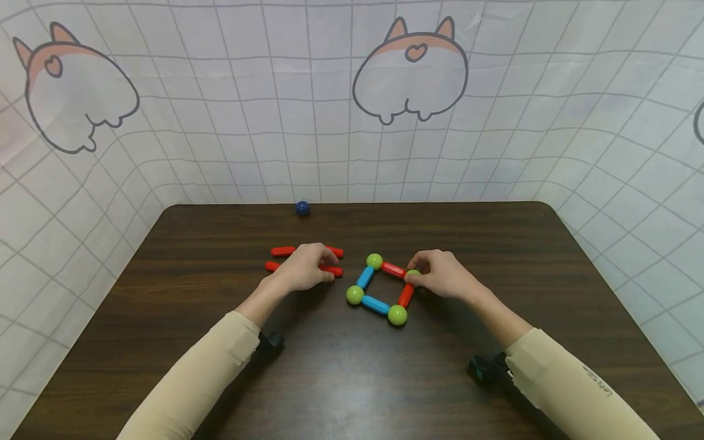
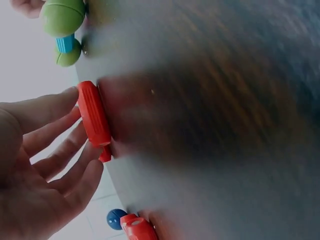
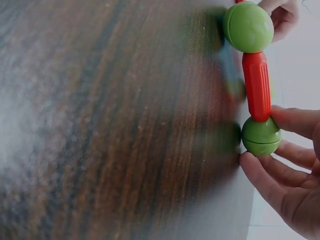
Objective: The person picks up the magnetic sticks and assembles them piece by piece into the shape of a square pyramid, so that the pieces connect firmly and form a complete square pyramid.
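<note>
Table (image 1: pixel 341 385): the far edge crosses the frame above centre; its surface runs past the lower frame edge. Open room lies below the ring of rods and balls, between the two sleeves (image 1: pixel 192 373), and to the right of the right hand (image 1: pixel 442 275). The blue ball (image 1: pixel 302 208) sits close to the far edge, upper centre-left.

Count: four green balls (image 1: pixel 397 315), two blue rods (image 1: pixel 375 305) and two red rods (image 1: pixel 393 269) form a closed four-sided ring at the centre of the frame. Left of it lie loose red pieces (image 1: pixel 283 251) in two rows, with four ends visible. One blue ball is counted.

Hands: the right hand pinches the ring's rightmost green ball between thumb and fingers. The left hand (image 1: pixel 304 266) has its fingers spread about a loose red piece in the nearer row, thumb tip at its end; whether it grips, I cannot tell.

Obstructed: the left hand covers the middle of both rows, so the total of loose pieces is uncertain. The right hand partly hides its ball. Both sleeves are cut off by the lower frame edge. Lettering on the right sleeve is illegible.
</note>
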Demonstrator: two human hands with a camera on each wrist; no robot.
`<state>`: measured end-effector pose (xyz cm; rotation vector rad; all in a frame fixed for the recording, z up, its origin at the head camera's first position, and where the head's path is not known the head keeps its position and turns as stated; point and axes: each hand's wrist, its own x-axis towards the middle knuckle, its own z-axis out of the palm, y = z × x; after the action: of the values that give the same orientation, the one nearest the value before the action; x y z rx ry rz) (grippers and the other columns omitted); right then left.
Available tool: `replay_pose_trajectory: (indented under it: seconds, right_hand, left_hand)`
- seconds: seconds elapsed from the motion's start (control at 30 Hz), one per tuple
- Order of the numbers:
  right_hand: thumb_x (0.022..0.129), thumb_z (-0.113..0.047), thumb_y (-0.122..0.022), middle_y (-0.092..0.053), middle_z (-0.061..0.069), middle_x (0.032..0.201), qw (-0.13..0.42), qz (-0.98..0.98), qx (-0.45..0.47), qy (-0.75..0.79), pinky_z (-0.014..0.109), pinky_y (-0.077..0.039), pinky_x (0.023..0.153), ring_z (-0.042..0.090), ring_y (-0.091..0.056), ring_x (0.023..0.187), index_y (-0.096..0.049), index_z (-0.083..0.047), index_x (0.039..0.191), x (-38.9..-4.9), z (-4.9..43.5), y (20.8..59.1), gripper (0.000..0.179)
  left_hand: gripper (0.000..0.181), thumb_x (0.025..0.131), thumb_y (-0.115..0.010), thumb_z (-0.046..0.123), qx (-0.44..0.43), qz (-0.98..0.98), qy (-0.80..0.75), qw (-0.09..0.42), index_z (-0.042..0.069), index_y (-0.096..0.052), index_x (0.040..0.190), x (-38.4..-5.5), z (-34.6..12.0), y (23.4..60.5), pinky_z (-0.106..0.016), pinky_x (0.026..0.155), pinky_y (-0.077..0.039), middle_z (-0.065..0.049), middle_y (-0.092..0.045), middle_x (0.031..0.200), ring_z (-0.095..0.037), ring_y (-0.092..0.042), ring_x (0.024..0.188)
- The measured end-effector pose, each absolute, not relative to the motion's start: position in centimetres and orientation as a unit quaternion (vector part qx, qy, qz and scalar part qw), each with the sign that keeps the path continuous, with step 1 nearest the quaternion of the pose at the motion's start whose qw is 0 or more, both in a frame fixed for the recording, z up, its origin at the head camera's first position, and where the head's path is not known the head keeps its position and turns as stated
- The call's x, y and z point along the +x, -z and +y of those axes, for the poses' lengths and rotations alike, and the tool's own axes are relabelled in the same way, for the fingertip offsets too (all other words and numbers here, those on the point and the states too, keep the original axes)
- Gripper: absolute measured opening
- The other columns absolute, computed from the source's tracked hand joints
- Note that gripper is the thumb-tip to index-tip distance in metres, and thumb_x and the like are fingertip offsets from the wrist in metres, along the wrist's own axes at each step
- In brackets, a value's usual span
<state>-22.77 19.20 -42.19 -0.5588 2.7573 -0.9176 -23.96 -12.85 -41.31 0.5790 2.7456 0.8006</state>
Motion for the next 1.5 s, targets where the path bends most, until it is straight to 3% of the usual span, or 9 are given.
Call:
replay_pose_trajectory:
  seconds: [0.2,0.37,0.67,1.1,1.5]
  right_hand:
    - [0.097,-0.023,-0.073,-0.072,0.006,0.104,0.089,0.927,-0.199,0.304,0.039,-0.053,0.078,0.022,-0.062,0.088,-0.074,-0.005,0.113,-23.0,19.0,42.2,0.024]
    - [0.098,-0.021,-0.072,-0.072,0.006,0.104,0.092,0.924,-0.206,0.309,0.038,-0.052,0.076,0.022,-0.06,0.086,-0.074,-0.004,0.118,-23.2,18.7,42.2,0.026]
    - [0.097,-0.021,-0.073,-0.069,0.01,0.114,0.079,0.918,-0.205,0.329,0.045,-0.054,0.088,0.028,-0.064,0.103,-0.068,-0.001,0.123,-23.7,18.0,42.5,0.033]
    - [0.096,-0.024,-0.074,-0.068,0.006,0.104,0.072,0.918,-0.185,0.344,0.042,-0.053,0.082,0.025,-0.061,0.096,-0.071,-0.006,0.115,-24.1,17.4,42.9,0.026]
    - [0.096,-0.025,-0.075,-0.067,0.005,0.102,0.068,0.919,-0.18,0.343,0.041,-0.052,0.082,0.024,-0.06,0.095,-0.071,-0.007,0.114,-24.1,17.1,42.9,0.026]
  left_hand:
    - [0.024,0.091,-0.079,0.004,0.225,0.939,-0.235,0.11,0.004,-0.075,0.115,-24.0,-12.6,41.7,-0.041,0.09,-0.053,-0.007,-0.071,0.113,-0.025,-0.062,0.105]
    - [0.019,0.09,-0.08,0.005,0.234,0.942,-0.218,0.104,0.006,-0.075,0.108,-24.1,-12.6,42.1,-0.039,0.084,-0.053,-0.003,-0.07,0.1,-0.021,-0.061,0.092]
    - [0.024,0.09,-0.08,0.008,0.206,0.939,-0.257,0.102,0.006,-0.073,0.112,-23.9,-13.1,41.9,-0.036,0.084,-0.053,-0.001,-0.069,0.103,-0.02,-0.061,0.093]
    - [0.023,0.089,-0.082,0.01,0.183,0.918,-0.342,0.085,0.009,-0.067,0.106,-23.8,-13.6,41.8,-0.036,0.081,-0.053,-0.001,-0.067,0.098,-0.02,-0.062,0.09]
    - [0.026,0.089,-0.082,0.01,0.169,0.87,-0.458,0.066,0.006,-0.066,0.11,-24.6,-13.1,42.4,-0.038,0.083,-0.054,-0.005,-0.07,0.099,-0.02,-0.065,0.091]
